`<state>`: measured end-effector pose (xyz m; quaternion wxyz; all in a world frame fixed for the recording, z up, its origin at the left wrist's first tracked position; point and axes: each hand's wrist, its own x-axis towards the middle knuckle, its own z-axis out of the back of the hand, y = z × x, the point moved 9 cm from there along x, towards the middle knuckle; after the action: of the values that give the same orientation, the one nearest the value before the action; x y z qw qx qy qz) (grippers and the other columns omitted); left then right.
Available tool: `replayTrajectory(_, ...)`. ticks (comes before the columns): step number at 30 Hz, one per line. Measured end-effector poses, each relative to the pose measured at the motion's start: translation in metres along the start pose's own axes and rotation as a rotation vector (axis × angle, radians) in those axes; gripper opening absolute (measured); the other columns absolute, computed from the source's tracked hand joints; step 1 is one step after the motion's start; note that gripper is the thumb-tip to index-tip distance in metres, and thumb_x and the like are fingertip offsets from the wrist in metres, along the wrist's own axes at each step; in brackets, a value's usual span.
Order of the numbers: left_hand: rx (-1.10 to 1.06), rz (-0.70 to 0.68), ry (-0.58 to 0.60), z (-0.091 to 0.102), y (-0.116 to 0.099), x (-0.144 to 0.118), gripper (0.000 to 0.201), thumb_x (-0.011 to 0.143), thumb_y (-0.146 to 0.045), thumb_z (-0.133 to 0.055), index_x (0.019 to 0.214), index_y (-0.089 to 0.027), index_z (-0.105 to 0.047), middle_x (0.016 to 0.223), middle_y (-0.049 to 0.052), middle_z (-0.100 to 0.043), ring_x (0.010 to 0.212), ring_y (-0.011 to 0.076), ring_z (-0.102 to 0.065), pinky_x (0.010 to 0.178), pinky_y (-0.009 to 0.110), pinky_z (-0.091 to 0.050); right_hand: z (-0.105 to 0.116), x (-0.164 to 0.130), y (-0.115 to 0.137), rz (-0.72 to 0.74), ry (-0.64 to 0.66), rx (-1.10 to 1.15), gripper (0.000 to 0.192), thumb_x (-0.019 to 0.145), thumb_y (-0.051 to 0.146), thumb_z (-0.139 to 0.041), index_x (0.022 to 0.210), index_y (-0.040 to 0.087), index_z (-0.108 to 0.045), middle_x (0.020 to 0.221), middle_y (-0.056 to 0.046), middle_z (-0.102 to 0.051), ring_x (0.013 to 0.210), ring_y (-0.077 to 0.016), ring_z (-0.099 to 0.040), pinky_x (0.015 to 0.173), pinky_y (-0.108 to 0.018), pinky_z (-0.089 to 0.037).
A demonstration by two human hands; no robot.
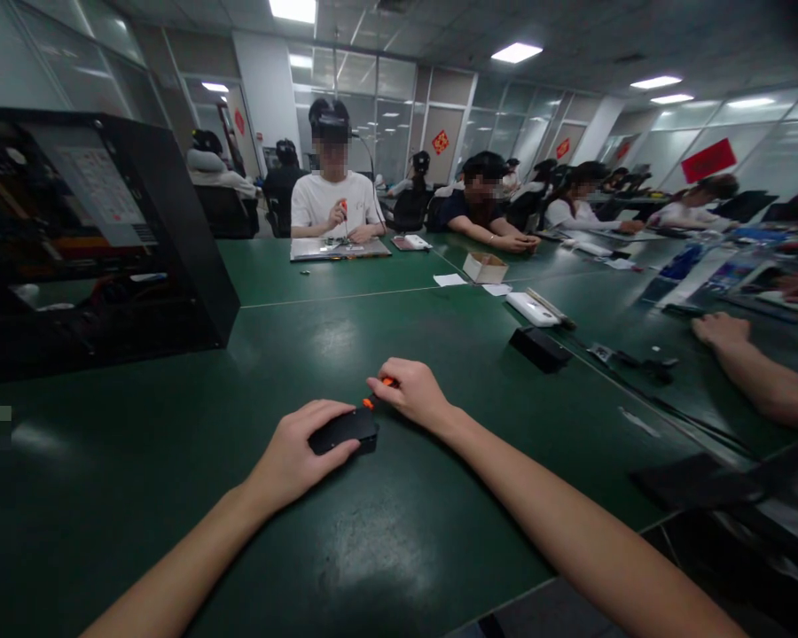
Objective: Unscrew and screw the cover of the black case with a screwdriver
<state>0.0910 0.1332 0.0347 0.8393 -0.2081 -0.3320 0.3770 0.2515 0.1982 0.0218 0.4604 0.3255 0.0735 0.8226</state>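
My left hand [299, 447] rests on a small flat black device [344, 431] that lies on the green table [399, 532], holding it down with fingers and thumb. My right hand [412, 390] is closed around a small orange-handled screwdriver [378, 392], whose tip points down toward the device's far edge. Most of the tool is hidden inside my fist.
A black open computer case [99, 239] stands at the left. A black box [540, 347], a white device [532, 309], a cardboard box [484, 267] and cables lie to the right. A co-worker's forearm [751, 372] rests at the right; other people sit across the table.
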Motion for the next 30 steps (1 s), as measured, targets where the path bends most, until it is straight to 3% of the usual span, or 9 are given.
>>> replayTrajectory(4, 0.009, 0.039, -0.003, 0.004, 0.002, 0.003, 0.033, 0.086, -0.037, -0.071, 0.116, -0.021, -0.07, 0.114, 0.008, -0.074, 0.102, 0.0254, -0.07, 0.092, 0.038, -0.055, 0.001, 0.002, 0.006, -0.01, 0.05, -0.157, 0.042, 0.101, 0.045, -0.049, 0.075, 0.017, -0.066, 0.08, -0.004, -0.067, 0.072, -0.0128, -0.055, 0.065, -0.026, -0.03)
replayTrajectory(11, 0.022, 0.229, -0.058, 0.016, 0.032, 0.004, 0.038, 0.077, -0.044, -0.077, 0.104, -0.019, -0.071, 0.099, 0.008, -0.077, 0.089, 0.0273, -0.072, 0.081, 0.039, -0.056, 0.001, 0.0, -0.001, -0.154, 0.108, -0.313, 0.061, 0.102, 0.059, -0.038, 0.071, 0.018, -0.07, 0.071, -0.008, -0.069, 0.065, -0.0162, -0.06, 0.058, -0.028, -0.026)
replayTrajectory(18, -0.062, 0.179, 0.075, 0.016, 0.032, 0.006, 0.036, 0.08, -0.038, -0.076, 0.111, -0.021, -0.072, 0.109, 0.008, -0.076, 0.099, 0.0267, -0.071, 0.09, 0.039, -0.055, 0.007, -0.001, 0.004, -0.195, 0.133, -0.386, 0.07, 0.098, 0.069, -0.033, 0.075, 0.019, -0.075, 0.071, -0.012, -0.071, 0.066, -0.0205, -0.064, 0.057, -0.028, -0.028)
replayTrajectory(25, -0.083, 0.21, 0.087, 0.016, 0.034, 0.005, 0.034, 0.08, -0.039, -0.076, 0.109, -0.02, -0.073, 0.105, 0.006, -0.077, 0.097, 0.0265, -0.072, 0.089, 0.037, -0.055, 0.0, -0.002, 0.012, -0.047, 0.164, -0.245, 0.059, 0.098, 0.065, -0.042, 0.078, 0.02, -0.074, 0.069, -0.007, -0.07, 0.063, -0.0161, -0.061, 0.059, -0.028, -0.025)
replayTrajectory(30, -0.071, 0.189, 0.063, 0.016, 0.032, 0.006, 0.035, 0.08, -0.038, -0.076, 0.111, -0.02, -0.073, 0.109, 0.007, -0.076, 0.099, 0.0269, -0.071, 0.091, 0.039, -0.054, 0.002, -0.002, 0.007, -0.097, 0.108, -0.175, 0.054, 0.097, 0.062, -0.048, 0.074, 0.02, -0.074, 0.063, -0.004, -0.066, 0.06, -0.0142, -0.056, 0.058, -0.028, -0.024)
